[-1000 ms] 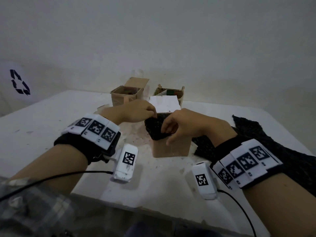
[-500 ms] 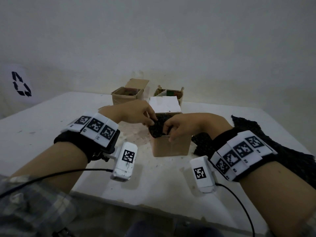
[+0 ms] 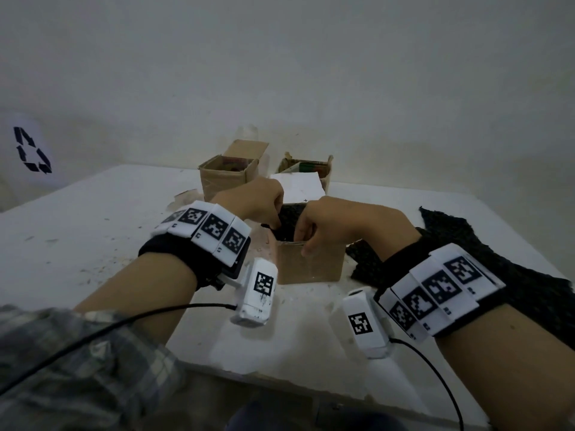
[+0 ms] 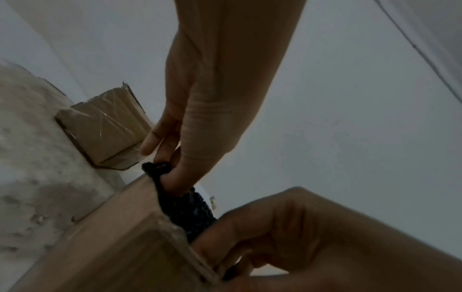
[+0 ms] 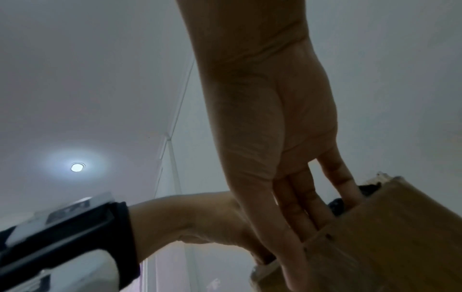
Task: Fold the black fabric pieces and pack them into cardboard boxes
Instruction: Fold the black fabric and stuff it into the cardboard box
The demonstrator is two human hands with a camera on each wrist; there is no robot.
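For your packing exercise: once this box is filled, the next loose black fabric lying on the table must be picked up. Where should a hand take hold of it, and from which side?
Probably the pointed far corner of the loose black fabric, coming from above on the right hand's side. It lies flat and spread right of the cardboard box, so that edge could be pinched and lifted.

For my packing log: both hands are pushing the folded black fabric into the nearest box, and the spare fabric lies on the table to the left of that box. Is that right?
Not quite. The spare fabric lies to the right of the box, as the head view shows. Both the left hand and right hand are indeed pushing the folded fabric in.
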